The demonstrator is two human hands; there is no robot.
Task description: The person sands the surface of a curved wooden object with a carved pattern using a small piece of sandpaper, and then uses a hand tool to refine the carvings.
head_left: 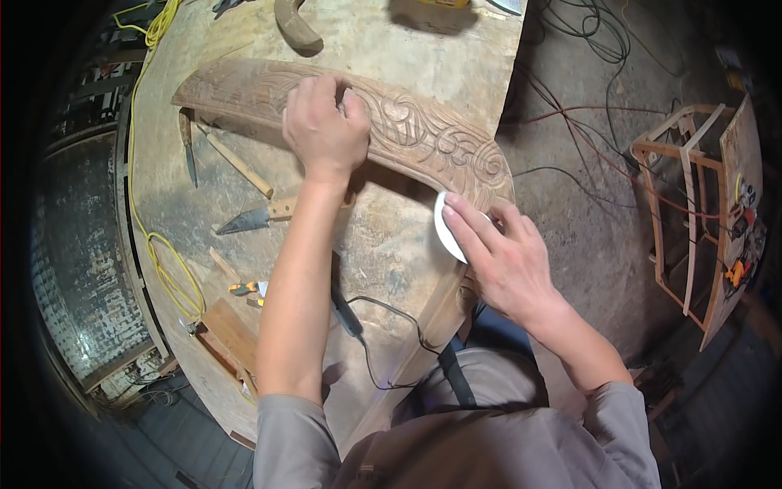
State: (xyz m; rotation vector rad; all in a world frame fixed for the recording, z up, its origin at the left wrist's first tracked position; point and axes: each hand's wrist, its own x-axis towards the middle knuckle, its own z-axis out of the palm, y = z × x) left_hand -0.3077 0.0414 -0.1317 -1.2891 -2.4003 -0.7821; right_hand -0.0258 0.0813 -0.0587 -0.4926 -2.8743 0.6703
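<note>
A long curved wooden board (407, 130) carved with scrolls and leaves lies across the table. My left hand (327, 126) is closed on its middle, with the fingers curled and the fingertips hidden. Under the fingers of my right hand (513, 257) is a thin white round disc (448, 232), held against the board's near right end. The face of the disc toward the wood cannot be seen. Left of my left forearm lie a wood-handled knife (248, 218), a slim wooden-handled tool (240, 165) and a dark blade (191, 159).
The worn plywood table (391, 244) carries a black corded tool (346, 314), a small wooden box (224, 338), a screwdriver (244, 288) and a curved wood piece (296, 28). Yellow cord (167, 269) runs along the left edge. A wooden frame (688, 204) and cables occupy the floor at right.
</note>
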